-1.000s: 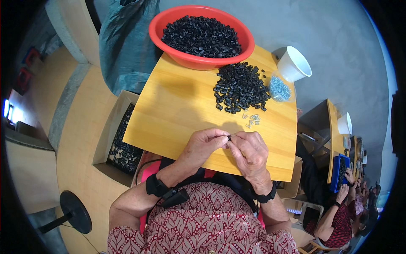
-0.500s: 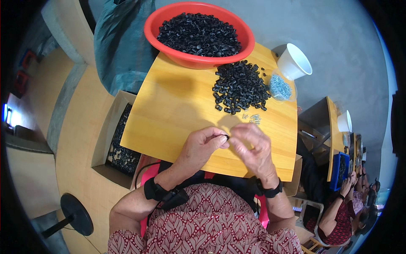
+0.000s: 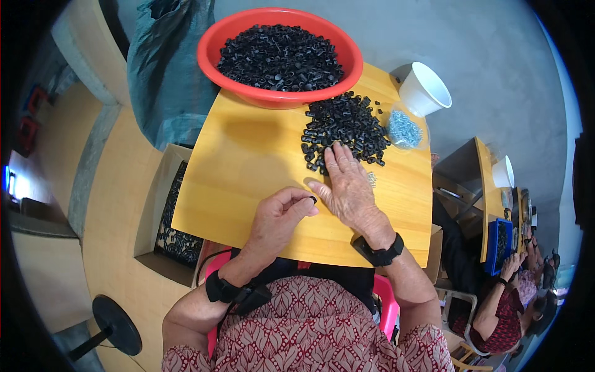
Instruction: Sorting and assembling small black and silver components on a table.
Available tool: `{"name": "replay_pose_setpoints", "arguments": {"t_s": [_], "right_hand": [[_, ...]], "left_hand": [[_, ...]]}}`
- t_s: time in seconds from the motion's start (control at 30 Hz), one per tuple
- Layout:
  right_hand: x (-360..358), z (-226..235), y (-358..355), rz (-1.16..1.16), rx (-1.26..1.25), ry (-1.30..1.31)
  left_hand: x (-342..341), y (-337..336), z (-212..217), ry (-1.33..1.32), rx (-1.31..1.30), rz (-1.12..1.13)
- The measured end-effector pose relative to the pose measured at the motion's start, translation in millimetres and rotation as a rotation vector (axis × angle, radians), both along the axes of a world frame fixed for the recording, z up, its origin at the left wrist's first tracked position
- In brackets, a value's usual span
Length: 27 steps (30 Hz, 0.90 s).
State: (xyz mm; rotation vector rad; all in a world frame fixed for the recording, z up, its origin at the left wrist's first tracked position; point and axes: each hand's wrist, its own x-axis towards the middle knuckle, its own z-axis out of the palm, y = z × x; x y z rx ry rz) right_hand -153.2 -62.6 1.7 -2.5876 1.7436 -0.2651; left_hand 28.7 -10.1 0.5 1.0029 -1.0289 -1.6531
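Note:
My left hand [image 3: 277, 218] is closed over the near part of the table, pinching a small black plastic piece [image 3: 313, 199] between thumb and fingertips. To its right, my right hand [image 3: 348, 189] reaches forward with fingers stretched out, its fingertips on the near edge of a pile of small black plastic parts [image 3: 344, 124]. A few small metal pins [image 3: 372, 179] lie beside my right hand, partly hidden by it. Right of the pile sits a clear bag or dish of silvery metal pieces [image 3: 405, 130].
A red basin [image 3: 280, 98] full of black parts stands at the table's [image 3: 217, 192] far side. At the far right is a white cup [image 3: 425, 90]. A cardboard box [image 3: 149, 248] of parts sits left of the table. Another person [image 3: 496, 310] works at the right.
My right hand has left my left hand and moved forward to the pile, its fingers extending. My left hand has shifted slightly left and still pinches the black piece.

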Motion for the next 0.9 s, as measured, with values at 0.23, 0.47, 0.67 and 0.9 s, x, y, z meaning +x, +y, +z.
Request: {"name": "replay_pose_setpoints", "arguments": {"t_s": [0.23,0.47,0.67,0.9], "right_hand": [[11,4,18,0.062,-0.026,0.003],[10,3,24,0.117,-0.008,-0.066],[-23,17,13,-0.048,-0.097,-0.17],[-54,9,4,-0.072,-0.131,-0.102]], "left_hand": [[3,-4,3,0.025,-0.005,0.066],[4,-4,-1,0.004,-0.028,0.067],[5,-5,3,-0.008,0.003,0.089],[4,-5,0,0.002,0.004,0.061]]}}
